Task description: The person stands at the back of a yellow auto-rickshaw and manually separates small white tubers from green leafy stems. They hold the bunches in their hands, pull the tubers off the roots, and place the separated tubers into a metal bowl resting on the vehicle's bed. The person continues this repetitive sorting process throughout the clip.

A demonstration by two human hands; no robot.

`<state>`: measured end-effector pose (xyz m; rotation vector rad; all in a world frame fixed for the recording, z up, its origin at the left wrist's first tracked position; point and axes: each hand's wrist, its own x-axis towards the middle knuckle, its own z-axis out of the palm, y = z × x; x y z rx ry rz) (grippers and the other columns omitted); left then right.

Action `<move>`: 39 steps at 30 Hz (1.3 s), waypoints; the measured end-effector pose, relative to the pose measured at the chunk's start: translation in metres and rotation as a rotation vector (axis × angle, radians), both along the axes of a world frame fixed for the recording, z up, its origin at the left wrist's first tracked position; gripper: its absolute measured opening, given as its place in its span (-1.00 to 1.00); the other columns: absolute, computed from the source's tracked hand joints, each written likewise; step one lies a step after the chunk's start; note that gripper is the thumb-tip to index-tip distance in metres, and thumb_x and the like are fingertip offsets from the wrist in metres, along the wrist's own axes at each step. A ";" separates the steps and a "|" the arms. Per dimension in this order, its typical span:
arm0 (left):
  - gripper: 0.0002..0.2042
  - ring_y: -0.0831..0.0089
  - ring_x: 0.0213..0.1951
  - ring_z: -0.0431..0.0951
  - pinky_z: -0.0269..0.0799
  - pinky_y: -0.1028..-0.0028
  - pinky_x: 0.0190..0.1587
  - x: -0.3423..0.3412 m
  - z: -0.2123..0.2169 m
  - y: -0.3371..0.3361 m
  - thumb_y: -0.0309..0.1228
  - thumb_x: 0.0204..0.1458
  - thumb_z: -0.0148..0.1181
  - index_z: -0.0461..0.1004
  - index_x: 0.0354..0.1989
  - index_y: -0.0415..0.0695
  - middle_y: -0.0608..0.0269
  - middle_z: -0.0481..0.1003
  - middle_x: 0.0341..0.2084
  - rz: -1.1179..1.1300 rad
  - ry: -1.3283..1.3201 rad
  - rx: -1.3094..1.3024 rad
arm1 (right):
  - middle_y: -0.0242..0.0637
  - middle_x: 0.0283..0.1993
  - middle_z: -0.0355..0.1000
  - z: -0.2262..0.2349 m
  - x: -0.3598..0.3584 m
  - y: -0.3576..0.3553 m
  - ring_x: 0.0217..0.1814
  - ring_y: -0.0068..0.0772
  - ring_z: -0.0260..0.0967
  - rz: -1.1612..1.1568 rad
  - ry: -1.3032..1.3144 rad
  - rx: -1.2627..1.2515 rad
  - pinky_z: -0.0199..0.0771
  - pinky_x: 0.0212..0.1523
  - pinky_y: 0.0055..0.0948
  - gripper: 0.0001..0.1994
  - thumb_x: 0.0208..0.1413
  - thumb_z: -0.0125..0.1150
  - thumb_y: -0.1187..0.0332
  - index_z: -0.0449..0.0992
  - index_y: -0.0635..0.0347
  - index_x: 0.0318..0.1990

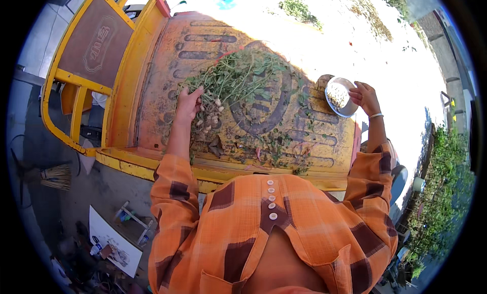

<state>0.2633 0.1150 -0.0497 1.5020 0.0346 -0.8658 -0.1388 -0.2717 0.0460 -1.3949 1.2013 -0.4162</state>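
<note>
A heap of green peanut plants [243,73] lies on the yellow, worn metal cargo bed [314,159]. My left hand [189,102] is closed on a peanut plant at the left side of the heap, beside a cluster of pale, soil-covered peanuts [209,119]. My right hand [366,98] is at the right rim of a round metal bowl [350,110], with its fingers apart over the rim. Several pale peanuts [337,95] lie in the bowl. Whether a small thing is at the right fingertips is too small to tell.
Loose leaves [276,152] are scattered over the ribbed bed. A yellow frame with a brown panel [96,45] rises at the left. The bed's front edge [137,163] runs before me. A broom head [56,177] and a white board [114,243] are lower left; green plants [436,192] stand at right.
</note>
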 end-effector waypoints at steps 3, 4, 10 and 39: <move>-0.82 0.58 -0.56 0.35 0.45 0.44 -0.54 -0.001 -0.002 -0.003 -0.44 0.05 0.11 0.22 -0.30 -0.15 0.33 0.33 -0.54 -0.024 0.128 -0.305 | -0.24 -0.27 0.45 -0.028 0.024 0.121 -0.34 -0.55 0.45 0.267 0.055 0.179 0.48 -0.43 -0.61 -0.66 0.13 0.08 0.25 0.36 0.32 -0.05; -0.85 0.57 -0.53 0.37 0.49 0.41 -0.47 -0.004 0.002 -0.002 -0.46 0.07 0.08 0.23 -0.29 -0.16 0.31 0.35 -0.51 -0.010 0.178 -0.382 | -0.26 -0.27 0.45 -0.031 0.037 0.149 -0.37 -0.57 0.44 0.357 0.024 0.231 0.46 -0.43 -0.63 -0.66 0.13 0.08 0.26 0.37 0.32 -0.04; -0.90 0.51 -0.41 0.42 0.52 0.26 -0.15 -0.032 0.035 -0.014 -0.51 0.10 0.00 0.25 -0.25 -0.18 0.24 0.40 -0.39 -0.067 0.231 -0.611 | -0.27 -0.25 0.45 -0.012 0.105 0.233 -0.34 -0.58 0.44 0.448 -0.295 0.146 0.45 -0.43 -0.65 -0.68 0.13 0.09 0.32 0.37 0.32 -0.03; -0.78 0.55 -0.59 0.41 0.41 0.54 -0.63 -0.072 0.044 -0.032 -0.63 -0.06 0.14 0.26 -0.26 -0.21 0.26 0.39 -0.54 -0.182 0.046 -0.319 | -0.38 -0.68 0.26 -0.032 0.162 0.266 -0.62 -0.61 0.26 0.369 -0.094 -0.623 0.25 -0.61 -0.53 -0.81 -0.15 0.21 0.50 0.26 0.27 -0.56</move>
